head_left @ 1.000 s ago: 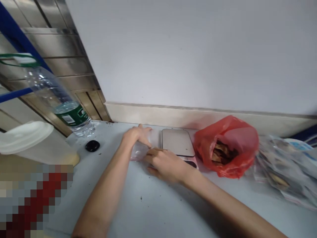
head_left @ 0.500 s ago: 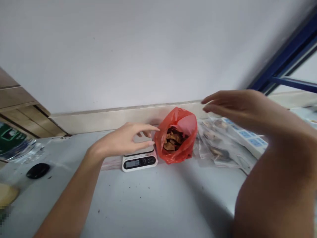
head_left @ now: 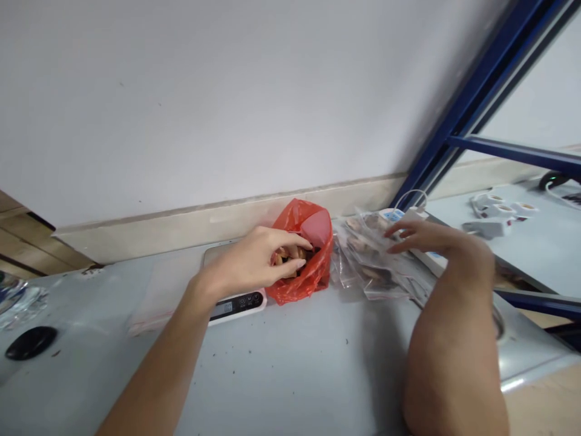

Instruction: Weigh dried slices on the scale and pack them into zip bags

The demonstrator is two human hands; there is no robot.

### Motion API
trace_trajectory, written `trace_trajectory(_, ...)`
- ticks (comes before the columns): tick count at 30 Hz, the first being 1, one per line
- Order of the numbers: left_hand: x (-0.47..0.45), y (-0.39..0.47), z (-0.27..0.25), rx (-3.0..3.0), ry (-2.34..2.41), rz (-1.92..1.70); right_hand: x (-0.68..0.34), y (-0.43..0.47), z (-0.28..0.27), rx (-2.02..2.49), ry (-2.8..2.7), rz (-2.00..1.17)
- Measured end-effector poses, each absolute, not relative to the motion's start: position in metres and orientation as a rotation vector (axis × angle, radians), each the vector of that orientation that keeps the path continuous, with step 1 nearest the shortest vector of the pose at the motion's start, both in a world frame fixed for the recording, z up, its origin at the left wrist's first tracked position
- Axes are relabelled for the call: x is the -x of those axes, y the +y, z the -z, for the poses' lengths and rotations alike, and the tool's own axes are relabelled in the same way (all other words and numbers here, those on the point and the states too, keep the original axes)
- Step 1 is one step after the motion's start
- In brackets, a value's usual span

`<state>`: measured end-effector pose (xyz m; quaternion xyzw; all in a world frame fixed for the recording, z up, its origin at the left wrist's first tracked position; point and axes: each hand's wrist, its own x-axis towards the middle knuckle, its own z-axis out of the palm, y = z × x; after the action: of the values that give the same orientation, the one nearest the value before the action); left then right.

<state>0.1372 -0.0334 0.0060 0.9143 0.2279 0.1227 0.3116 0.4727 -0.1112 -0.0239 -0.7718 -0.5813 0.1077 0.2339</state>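
Observation:
A red plastic bag stands with its mouth open and brown dried pieces inside. Over that mouth is my left hand, thumb and forefinger apart just above the pieces; its other fingers are partly hidden. Left of the bag, a small white digital scale sits partly beneath my left wrist, its display lit. My right hand hovers above the right end of several clear zip bags, fingers apart and holding nothing. Some of those bags contain brownish pieces.
A white power strip lies behind the zip bags, beside a blue metal frame. Flat clear plastic bags lie left of the scale. A black oval object and a clear bottle are at far left. The wall closes off the back.
My left hand has moved right, from over the scale into the red bag's mouth. My right hand has lowered toward the zip bags. The view has shifted right.

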Motion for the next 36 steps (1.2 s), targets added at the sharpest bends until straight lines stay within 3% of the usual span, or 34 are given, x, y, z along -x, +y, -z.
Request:
trace_trajectory(3, -0.132, -0.031, -0.006, -2.414, 0.624, -0.337, -0.469, -0.108, 0.018, 2.232, -1.469, -0.435)
trace_trajectory(6, -0.126, -0.030, -0.008, -2.451, 0.643, -0.415, -0.457, -0.111, -0.003, 2.184, -1.301, -0.293)
trace_trajectory(15, -0.121, -0.029, -0.011, -2.178, 0.833, -0.987, -0.346, -0.100, -0.050, 1.344, -1.172, -0.082)
trace_trajectory(19, -0.110, -0.018, -0.011, -1.818, 0.950, -0.996, -0.309, -0.083, -0.046, 1.136, -1.317, -0.396)
trace_trajectory(23, -0.079, 0.002, -0.010, -1.782, 1.052, -1.122, -0.305, -0.074, -0.041, 1.223, -1.719, -0.721)
trace_trajectory(30, -0.051, 0.009, -0.005, -2.088, 1.433, -0.986, -0.291, -0.043, -0.010, 1.324, -1.992, -1.020)
trace_trajectory(36, -0.067, -0.007, -0.009, -2.090, 0.886, -0.407, -0.273, -0.031, 0.006, 1.291, -1.904, -0.979)
